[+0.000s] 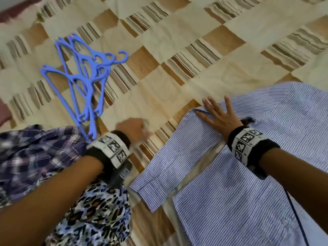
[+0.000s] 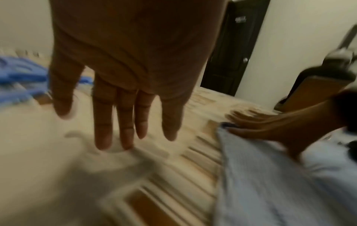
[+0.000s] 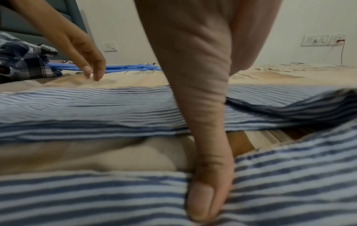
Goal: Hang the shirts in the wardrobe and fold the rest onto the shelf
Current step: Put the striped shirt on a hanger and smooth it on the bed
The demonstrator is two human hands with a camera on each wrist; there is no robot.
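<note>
Pressing flat, right hand pins striped shirt underneath.

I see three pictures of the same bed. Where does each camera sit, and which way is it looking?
Head: worn on the head, looking down at the bed; shows both forearms, the left hand over the bedspread, the right hand flat on the striped shirt.
Left wrist: looks along the open left hand's fingers across the bed toward a dark door.
Right wrist: low, looks along the thumb pressing the shirt, toward a wall.
Shared: all three views show the striped shirt and the blue hangers.
</note>
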